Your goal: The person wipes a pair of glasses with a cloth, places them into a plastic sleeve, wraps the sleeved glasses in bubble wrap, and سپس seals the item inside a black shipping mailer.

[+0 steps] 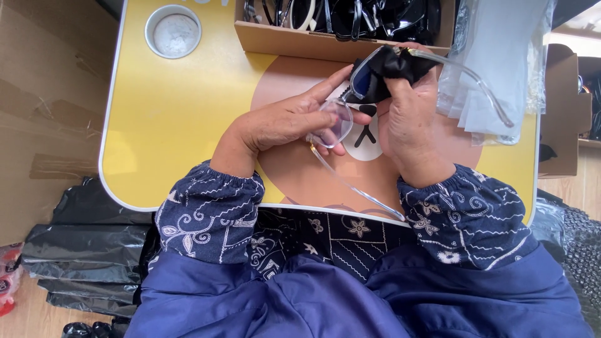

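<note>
Okay, head view, I see the left hand [285, 122] pinching the clear-framed glasses [341, 119] at one lens over the yellow lap table [169, 119], right hand [410, 119] clamped on a black cloth [388, 72] pressed to the other lens, cardboard box [282, 37] behind.

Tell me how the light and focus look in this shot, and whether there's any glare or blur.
Head view: even, soft daylight; faint shadows under the left hand and right hand on the yellow table; glasses and black cloth sharp; top right corner overexposed; clear bags show a pale sheen; table edges bow slightly.
</note>
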